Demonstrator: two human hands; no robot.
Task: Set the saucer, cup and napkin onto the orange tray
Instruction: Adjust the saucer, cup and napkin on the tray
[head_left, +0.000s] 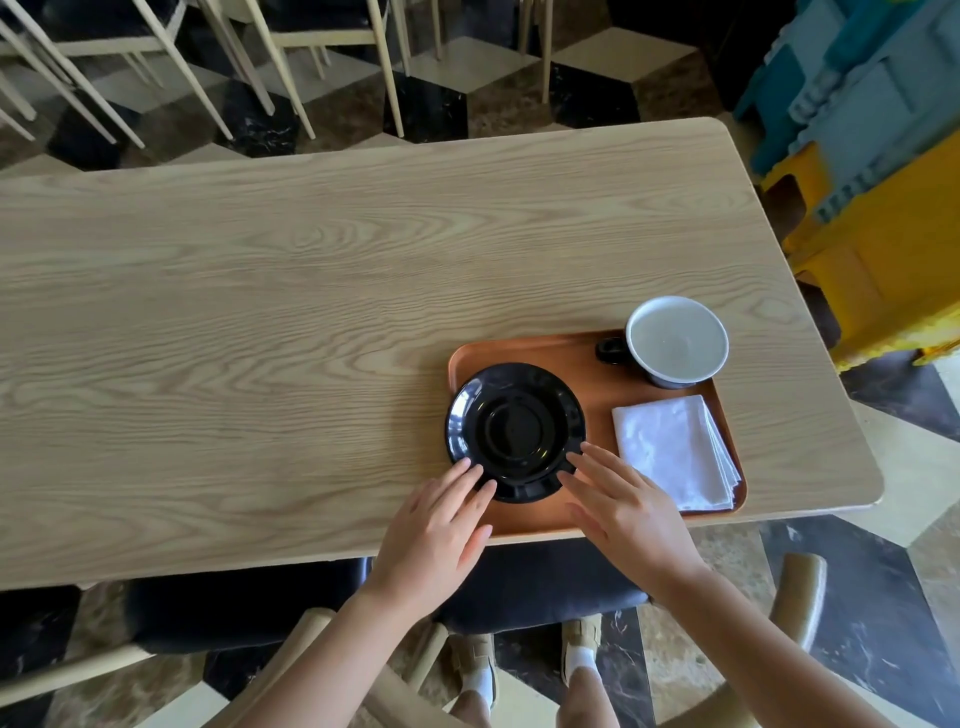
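Left hand and right hand, fingers spread, flank saucer.

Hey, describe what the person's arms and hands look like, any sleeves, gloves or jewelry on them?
Both arms are bare up to the frame edge, with no sleeves in view. The left hand and right hand wear no gloves, and no rings, watch or bracelets show.

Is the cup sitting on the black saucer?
No, the cup stands at the orange tray's far right corner, apart from the empty black saucer.
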